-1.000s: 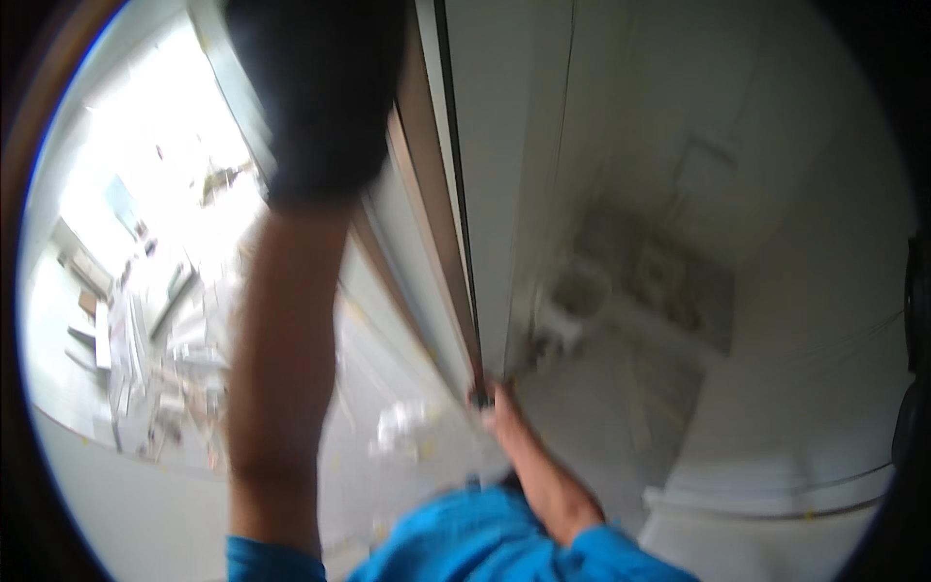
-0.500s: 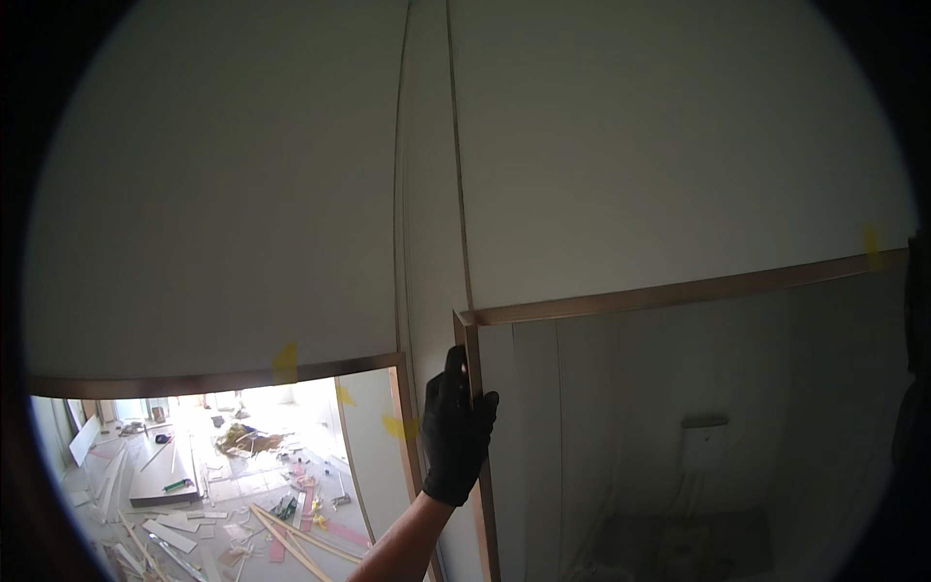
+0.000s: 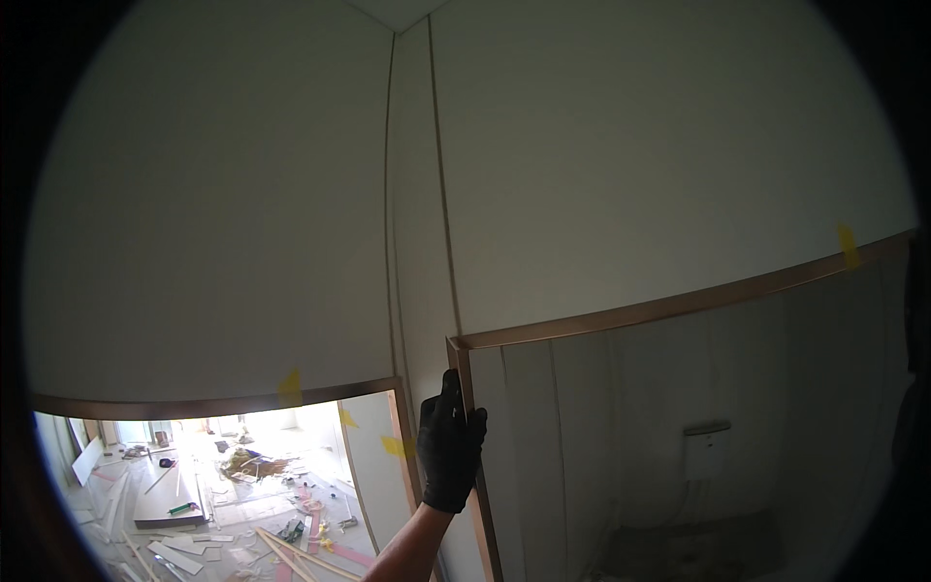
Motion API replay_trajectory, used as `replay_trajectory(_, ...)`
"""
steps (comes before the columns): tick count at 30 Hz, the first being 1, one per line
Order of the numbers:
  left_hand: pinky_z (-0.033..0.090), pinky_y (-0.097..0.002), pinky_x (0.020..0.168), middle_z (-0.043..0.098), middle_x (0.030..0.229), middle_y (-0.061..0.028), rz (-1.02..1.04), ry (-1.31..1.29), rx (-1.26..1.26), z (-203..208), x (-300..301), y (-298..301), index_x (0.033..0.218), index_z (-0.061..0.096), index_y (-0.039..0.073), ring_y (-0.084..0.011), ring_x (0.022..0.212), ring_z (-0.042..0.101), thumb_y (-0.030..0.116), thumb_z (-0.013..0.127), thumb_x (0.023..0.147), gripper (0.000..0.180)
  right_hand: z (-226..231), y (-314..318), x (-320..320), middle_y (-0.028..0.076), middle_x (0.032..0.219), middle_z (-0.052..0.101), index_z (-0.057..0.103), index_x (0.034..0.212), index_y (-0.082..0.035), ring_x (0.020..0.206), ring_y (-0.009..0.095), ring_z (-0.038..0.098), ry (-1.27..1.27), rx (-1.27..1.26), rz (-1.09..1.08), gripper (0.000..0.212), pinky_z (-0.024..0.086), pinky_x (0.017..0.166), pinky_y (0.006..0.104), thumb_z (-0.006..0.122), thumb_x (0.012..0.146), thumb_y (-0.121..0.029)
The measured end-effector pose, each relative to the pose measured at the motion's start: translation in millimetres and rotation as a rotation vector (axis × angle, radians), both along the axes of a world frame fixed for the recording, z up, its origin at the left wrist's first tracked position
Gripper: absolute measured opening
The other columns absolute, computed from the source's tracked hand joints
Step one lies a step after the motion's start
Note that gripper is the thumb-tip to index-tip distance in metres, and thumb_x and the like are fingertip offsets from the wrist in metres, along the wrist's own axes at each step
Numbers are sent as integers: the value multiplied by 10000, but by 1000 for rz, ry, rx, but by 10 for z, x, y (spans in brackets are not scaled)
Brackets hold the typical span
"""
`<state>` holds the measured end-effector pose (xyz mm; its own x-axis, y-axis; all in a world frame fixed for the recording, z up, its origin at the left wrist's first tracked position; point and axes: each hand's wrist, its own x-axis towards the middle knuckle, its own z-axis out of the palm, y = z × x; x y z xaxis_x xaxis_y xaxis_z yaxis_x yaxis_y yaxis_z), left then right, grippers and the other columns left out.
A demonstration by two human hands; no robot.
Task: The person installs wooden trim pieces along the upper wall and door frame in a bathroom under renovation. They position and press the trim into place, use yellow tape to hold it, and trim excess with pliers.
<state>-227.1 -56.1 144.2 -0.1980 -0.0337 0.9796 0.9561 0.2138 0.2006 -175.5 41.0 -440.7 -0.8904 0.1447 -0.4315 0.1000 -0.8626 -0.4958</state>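
Observation:
My left hand (image 3: pixel 448 456), in a black glove, reaches up from the lower edge to a brown door frame (image 3: pixel 669 308). It grips the frame's left upright just below the top corner. One finger points up along the upright, and the thumb lies on the opening side. The frame's top bar runs to the right, with a strip of yellow tape (image 3: pixel 849 246) across it and the wall. I do not make out my right hand; a dark shape at the right rim is too unclear to name.
On the left, a second brown door frame (image 3: pixel 223 405) carries yellow tape. Through it shows a bright room with a long board (image 3: pixel 170 495), wooden strips (image 3: pixel 301 553) and scattered offcuts. A white cistern (image 3: pixel 706 454) hangs inside the dim room at right. Pale wall panels (image 3: pixel 621 155) rise above.
The view has tilted upward, so both frames appear lower and a ceiling corner shows at the top. My left hand keeps its grip on the upright.

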Motion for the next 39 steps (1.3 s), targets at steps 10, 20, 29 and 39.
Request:
replay_trajectory(10, 525, -283, 704, 593, 982, -58, -75, -86, -29, -5, -28, -28, 1529, 405, 127, -130, 797, 554, 174, 753, 893, 726, -4, 92, -49, 85, 840, 644, 639, 970, -42, 775, 221, 623, 6, 22, 3, 248, 534, 700, 362, 500, 974, -247)
replay_trajectory(20, 509, -277, 686, 560, 924, -39, -59, -98, -79, -37, 43, -54, 1535, 394, 120, -106, 752, 528, 144, 747, 889, 736, -80, 103, -62, 85, 831, 652, 645, 960, -45, 767, 220, 627, -8, 28, 2, 276, 531, 692, 361, 490, 980, -273)
replay_trajectory(29, 466, -316, 661, 528, 890, -59, 220, 155, -115, 59, -27, -10, 1516, 412, 76, -172, 768, 504, 200, 733, 890, 715, -186, 135, -157, 85, 822, 660, 651, 951, -48, 760, 219, 630, -4, 48, 4, 303, 529, 685, 360, 481, 986, -295)
replay_trajectory(39, 433, -403, 1051, 645, 1123, -138, 485, 530, -12, -39, -658, -157, 1157, 649, 57, -298, 1122, 603, 343, 793, 861, 437, -1467, -165, 299, 90, 801, 666, 660, 909, -41, 740, 218, 635, 24, 313, 8, 322, 528, 670, 361, 489, 977, -305)
